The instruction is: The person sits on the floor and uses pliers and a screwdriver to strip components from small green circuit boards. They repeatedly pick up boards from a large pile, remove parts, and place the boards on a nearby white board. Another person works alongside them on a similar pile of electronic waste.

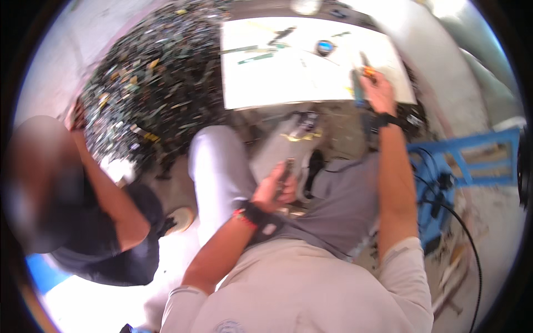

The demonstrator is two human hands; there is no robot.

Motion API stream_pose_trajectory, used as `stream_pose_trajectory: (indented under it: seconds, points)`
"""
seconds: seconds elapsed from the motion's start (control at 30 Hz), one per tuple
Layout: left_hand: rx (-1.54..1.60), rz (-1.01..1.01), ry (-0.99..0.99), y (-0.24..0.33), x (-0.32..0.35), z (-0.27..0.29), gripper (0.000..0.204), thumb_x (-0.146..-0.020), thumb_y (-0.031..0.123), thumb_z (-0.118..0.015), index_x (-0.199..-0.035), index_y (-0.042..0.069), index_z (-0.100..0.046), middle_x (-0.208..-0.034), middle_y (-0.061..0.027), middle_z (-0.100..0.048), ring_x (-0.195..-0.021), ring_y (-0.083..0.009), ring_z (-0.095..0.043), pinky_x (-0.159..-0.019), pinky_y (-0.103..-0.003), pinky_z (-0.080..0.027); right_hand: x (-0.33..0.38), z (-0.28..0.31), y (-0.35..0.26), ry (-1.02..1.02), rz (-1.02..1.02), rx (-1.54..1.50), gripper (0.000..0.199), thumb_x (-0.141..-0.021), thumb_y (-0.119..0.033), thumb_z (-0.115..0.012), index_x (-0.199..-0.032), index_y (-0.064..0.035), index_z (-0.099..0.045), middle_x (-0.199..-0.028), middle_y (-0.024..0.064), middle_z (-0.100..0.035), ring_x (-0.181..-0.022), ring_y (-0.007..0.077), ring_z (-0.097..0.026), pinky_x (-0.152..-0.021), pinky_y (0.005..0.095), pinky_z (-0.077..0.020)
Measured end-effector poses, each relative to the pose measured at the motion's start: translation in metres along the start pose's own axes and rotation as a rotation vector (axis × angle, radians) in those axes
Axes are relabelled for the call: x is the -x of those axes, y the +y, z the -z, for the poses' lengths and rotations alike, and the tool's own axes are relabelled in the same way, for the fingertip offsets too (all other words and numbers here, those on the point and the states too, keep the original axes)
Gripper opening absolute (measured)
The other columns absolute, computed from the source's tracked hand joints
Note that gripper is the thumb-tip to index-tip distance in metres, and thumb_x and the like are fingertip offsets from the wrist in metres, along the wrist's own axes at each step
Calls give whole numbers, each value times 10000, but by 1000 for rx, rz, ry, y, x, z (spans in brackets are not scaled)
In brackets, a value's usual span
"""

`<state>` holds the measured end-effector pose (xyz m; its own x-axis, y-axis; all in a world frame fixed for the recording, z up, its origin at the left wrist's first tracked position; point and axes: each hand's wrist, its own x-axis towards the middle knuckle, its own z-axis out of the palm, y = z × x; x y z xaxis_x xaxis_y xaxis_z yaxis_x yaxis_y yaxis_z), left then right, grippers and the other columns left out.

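Note:
My left hand (273, 187) is closed around a small dark narrow piece (288, 168) above my lap; blur hides its exact kind. Out to the right, my right hand (380, 93) grips an orange-handled tool (368, 71) over the right side of a white board (266, 89). The tool's thin end points away from me and is smeared. Beside that hand lies a green strip (357, 83). Farther left on the board are green circuit board strips (258, 57), a dark elongated piece (282, 35) and a round black thing with a blue centre (324, 48).
A large heap of scrap circuit boards (161, 72) spreads to the left of the board. Another person (111, 211) sits at the left, one hand at the heap. A blue plastic stool or chair (466, 161) with black cables (444, 202) stands at my right.

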<state>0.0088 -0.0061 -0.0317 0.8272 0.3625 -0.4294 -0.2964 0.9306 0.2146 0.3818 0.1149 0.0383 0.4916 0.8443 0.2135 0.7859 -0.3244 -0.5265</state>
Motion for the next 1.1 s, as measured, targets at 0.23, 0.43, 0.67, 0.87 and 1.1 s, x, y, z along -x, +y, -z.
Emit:
stream_pose_trajectory:
  seconds: [0.23, 0.43, 0.67, 0.87, 1.1]
  points:
    - [-7, -34, 5, -8, -4, 6, 589, -946, 660, -399, -707, 125, -457, -591, 21, -379, -439, -104, -316, -450, -261, -273, -11, -3, 15, 40, 29, 254, 421, -823, -420, -666, -877, -4, -625, -773, 174, -657, -719, 356, -631, -673, 431, -478]
    - [-13, -92, -15, -10, -4, 9, 593, -944, 672, -385, -710, 132, -458, -585, 31, -378, -444, -95, -328, -434, -247, -260, -12, 40, 51, -216, -516, -738, 319, -860, -413, -652, -859, -94, -666, -708, -23, -598, -611, 98, -563, -552, 242, -433]
    - [-77, -122, -52, -7, -7, 2, 602, -958, 660, -361, -698, 123, -443, -563, 11, -387, -422, -107, -333, -414, -256, -274, 118, 85, -25, -335, -335, -1672, 509, -944, -269, -545, -1341, 27, -427, -1134, 114, -553, -983, 207, -551, -694, 273, -465]
    - [-66, -132, -39, -7, -6, -1, 596, -958, 652, -375, -691, 123, -445, -556, 8, -408, -408, -108, -348, -394, -258, -278, 218, 62, -90, -586, -476, -1714, 487, -936, -317, -549, -1278, 14, -443, -997, 87, -520, -860, 171, -527, -624, 271, -438]
    - [-128, -171, 70, -8, -7, 4, 584, -957, 653, -380, -701, 132, -451, -566, 13, -414, -421, -100, -355, -399, -252, -275, 277, 47, -97, -756, -576, -1423, 458, -790, -216, -582, -1184, 9, -516, -899, 134, -650, -728, 228, -650, -565, 283, -500]
